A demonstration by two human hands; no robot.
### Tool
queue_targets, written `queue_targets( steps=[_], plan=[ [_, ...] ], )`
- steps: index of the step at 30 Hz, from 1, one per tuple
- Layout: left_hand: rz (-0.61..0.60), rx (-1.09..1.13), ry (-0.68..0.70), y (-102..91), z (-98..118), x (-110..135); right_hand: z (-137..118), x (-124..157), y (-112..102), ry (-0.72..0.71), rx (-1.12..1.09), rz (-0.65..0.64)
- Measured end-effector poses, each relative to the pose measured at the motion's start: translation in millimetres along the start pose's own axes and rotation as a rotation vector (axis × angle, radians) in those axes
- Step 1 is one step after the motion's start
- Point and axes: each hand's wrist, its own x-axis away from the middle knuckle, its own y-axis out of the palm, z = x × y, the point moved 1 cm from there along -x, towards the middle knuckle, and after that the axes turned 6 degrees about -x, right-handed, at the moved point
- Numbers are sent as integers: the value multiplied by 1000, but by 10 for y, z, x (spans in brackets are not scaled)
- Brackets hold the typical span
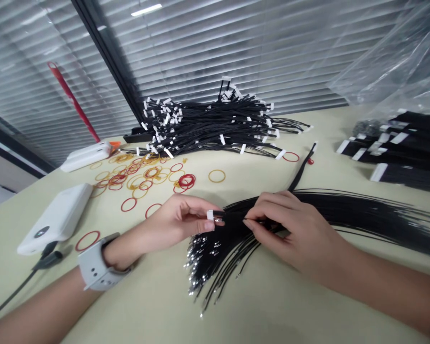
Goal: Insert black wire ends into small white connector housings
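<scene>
My left hand (186, 217) pinches a small white connector housing (210, 216) between thumb and fingers, with black wire and shiny metal ends at its right side. A short way to the right, my right hand (286, 224) has thumb and forefinger pressed together on a thin black wire (246, 220). Both hands are just above a large bundle of loose black wires (361, 210), whose crimped silver terminals (197, 267) fan out at the lower left. Whether the wire's end sits inside the housing is too small to tell.
Behind lies a pile of finished-looking black cables with white connectors (215, 124). Red and yellow rubber bands (139, 177) are scattered left of it. Two white power banks (57, 220) lie at the left, one with a cord. More cable bundles (408, 143) and a clear plastic bag (397, 67) are at the right.
</scene>
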Motion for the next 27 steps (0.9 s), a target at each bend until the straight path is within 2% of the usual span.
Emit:
queue_targets(
  steps=[18,27],
  plan=[
    [-6,64,-34,28,-4,8,-15,-8,-8,154,-96,-49],
    [-7,58,-27,32,3,0,-21,-18,-10,140,-139,-48]
  ],
)
